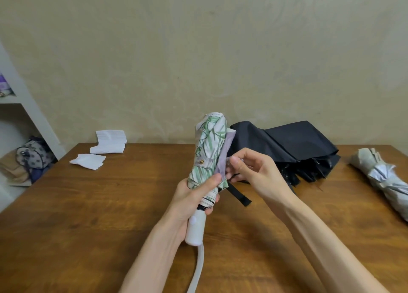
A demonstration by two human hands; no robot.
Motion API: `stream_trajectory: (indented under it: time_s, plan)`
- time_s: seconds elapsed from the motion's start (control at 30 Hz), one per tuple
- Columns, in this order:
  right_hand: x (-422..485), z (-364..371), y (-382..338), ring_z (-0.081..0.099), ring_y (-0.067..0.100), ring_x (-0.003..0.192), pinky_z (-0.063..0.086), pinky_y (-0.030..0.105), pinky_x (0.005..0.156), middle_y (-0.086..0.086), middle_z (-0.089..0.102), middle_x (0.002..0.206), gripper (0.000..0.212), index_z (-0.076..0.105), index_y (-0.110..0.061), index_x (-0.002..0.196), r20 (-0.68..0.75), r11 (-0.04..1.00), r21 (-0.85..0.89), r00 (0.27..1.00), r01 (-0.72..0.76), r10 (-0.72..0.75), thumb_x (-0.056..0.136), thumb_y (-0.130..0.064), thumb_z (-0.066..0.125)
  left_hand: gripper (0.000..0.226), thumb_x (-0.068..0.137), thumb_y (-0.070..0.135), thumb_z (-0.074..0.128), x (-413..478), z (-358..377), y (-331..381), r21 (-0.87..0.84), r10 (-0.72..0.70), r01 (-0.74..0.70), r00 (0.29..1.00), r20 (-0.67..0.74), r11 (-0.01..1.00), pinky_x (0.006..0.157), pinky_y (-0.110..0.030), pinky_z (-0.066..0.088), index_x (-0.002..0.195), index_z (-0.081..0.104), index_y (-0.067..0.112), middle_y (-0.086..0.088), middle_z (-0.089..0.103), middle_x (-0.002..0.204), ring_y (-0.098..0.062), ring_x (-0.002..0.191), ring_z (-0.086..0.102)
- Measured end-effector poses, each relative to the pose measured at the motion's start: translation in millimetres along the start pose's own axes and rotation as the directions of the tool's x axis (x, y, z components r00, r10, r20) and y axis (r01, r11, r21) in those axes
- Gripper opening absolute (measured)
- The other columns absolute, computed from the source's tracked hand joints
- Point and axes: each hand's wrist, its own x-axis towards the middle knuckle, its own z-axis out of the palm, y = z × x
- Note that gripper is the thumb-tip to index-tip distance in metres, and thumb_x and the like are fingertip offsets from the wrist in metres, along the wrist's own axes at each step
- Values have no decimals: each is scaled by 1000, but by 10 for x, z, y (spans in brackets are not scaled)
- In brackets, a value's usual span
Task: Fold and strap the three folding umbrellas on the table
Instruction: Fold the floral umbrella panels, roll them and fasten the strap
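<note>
green-leaf umbrella [208, 147], loosely rolled

1. The cream fabric folding umbrella [209, 147] carries green leaf streaks, a lilac edge and a white handle.
2. The loose fabric umbrella [287, 147] is black.
3. The rolled umbrella [382, 177] is silver-grey.
4. The wooden worktop [99, 215] is brown.

Rt edge cuts silver umbrella [382, 177]; rt hand [254, 173] part-hides black umbrella [298, 142].

held umbrella [208, 151] before the loose umbrella [287, 147]; rolled umbrella [382, 177] far right; papers [108, 144], perhaps tissues, back left.
</note>
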Motion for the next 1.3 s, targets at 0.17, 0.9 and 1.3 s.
stream_trajectory:
  time_s: [0.17, 0.9, 1.3]
  plan:
    - [0, -66, 50, 71, 20, 80, 60, 27, 79, 11, 73, 85, 21, 72, -3, 94, -34, 989, 79, 991, -123, 126, 107, -18, 64, 36, 80, 28, 84, -6, -116, 120, -55, 89, -90, 996, -20, 994, 40, -21, 42, 106, 67, 8, -7, 63, 79, -14, 61, 58]
    - [-112, 244, -356, 73, 13, 70, 62, 47, 71, -5, 75, 73, 26, 68, -19, 81, 33, 876, -467, 992, 124, -123, 102, -34, 72, 52, 86, 53, 77, 81, 26, -135, 729, 516, -259, 844, -148, 633, 67, -28, 58, 129, 57, 30, 12, 75, 103, -11, 84, 70]
    - [-64, 64, -300, 75, 13, 86, 58, 23, 80, 2, 78, 94, 14, 75, -6, 104, 242, 939, -337, 970, 75, 10, 105, -5, 61, 60, 90, 41, 79, 20, 42, -134, 855, 629, -256, 771, -100, 450, 71, -32, 50, 139, 50, 21, 2, 71, 122, -26, 99, 71]
